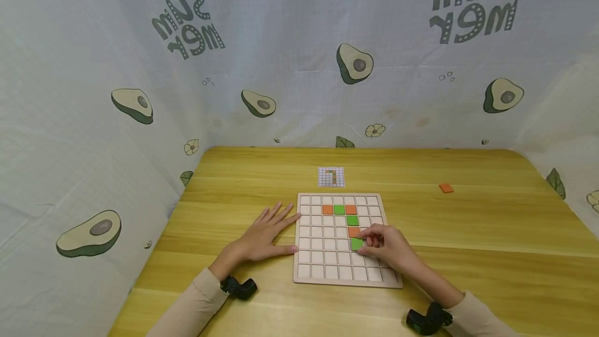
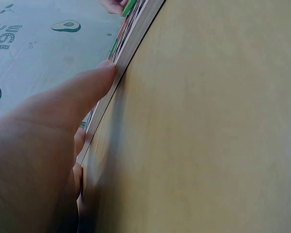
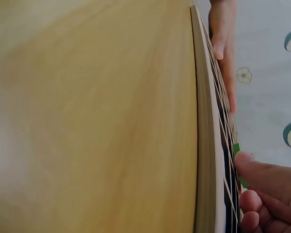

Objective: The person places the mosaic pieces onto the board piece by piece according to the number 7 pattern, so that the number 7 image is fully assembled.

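A square wooden grid board (image 1: 331, 272) lies on the table, with orange and green square tiles in some cells. My right hand (image 1: 387, 246) pinches a green tile (image 1: 356, 244) between thumb and fingers, low over the column below an orange tile (image 1: 353, 232). In the right wrist view this green tile (image 3: 236, 147) is tilted at the board's surface. My left hand (image 1: 264, 238) lies spread at the board's left side, its thumb and a fingertip touching the edge. The left wrist view shows that thumb (image 2: 94, 85) against the board's side.
A small printed card (image 1: 331, 177) with a coloured grid pattern lies just behind the board. One loose orange tile (image 1: 446, 188) is on the table at the back right. A patterned curtain (image 1: 299, 66) hangs behind the wooden table (image 1: 491, 254).
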`<state>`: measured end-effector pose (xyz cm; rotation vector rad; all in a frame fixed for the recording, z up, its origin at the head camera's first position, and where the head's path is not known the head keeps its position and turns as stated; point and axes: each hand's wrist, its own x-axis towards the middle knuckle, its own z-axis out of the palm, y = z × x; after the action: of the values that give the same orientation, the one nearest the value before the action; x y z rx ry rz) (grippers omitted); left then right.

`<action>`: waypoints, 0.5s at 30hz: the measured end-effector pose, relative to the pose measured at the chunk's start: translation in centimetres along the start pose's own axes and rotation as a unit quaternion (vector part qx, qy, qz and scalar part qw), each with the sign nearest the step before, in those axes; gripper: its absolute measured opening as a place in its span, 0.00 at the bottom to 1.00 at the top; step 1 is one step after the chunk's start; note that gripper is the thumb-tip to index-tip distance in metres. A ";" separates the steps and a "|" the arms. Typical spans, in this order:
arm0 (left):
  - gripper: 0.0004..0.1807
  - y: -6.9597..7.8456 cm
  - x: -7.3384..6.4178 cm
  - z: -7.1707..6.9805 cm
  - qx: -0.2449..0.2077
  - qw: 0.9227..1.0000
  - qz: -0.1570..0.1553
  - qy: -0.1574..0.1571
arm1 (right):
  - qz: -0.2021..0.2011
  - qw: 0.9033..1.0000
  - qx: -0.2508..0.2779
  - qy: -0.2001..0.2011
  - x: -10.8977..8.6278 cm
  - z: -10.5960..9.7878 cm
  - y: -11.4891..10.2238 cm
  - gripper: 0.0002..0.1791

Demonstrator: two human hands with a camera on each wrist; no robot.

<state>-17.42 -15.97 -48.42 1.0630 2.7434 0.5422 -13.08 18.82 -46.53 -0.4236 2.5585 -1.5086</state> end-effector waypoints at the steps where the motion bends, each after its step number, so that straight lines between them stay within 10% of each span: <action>1: 0.45 0.0 0.0 0.0 0.001 1.000 0.000 0.000 | -0.003 1.000 -0.005 0.001 0.0 0.0 0.0 0.12; 15: 0.46 0.2 -0.1 -0.1 -0.004 1.000 -0.007 -0.009 | -0.005 1.000 -0.013 0.004 -0.1 0.2 0.1 0.12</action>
<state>-17.30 -15.95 -48.24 1.0411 2.7292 0.5378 -12.95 18.67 -46.72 -0.4357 2.5875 -1.4853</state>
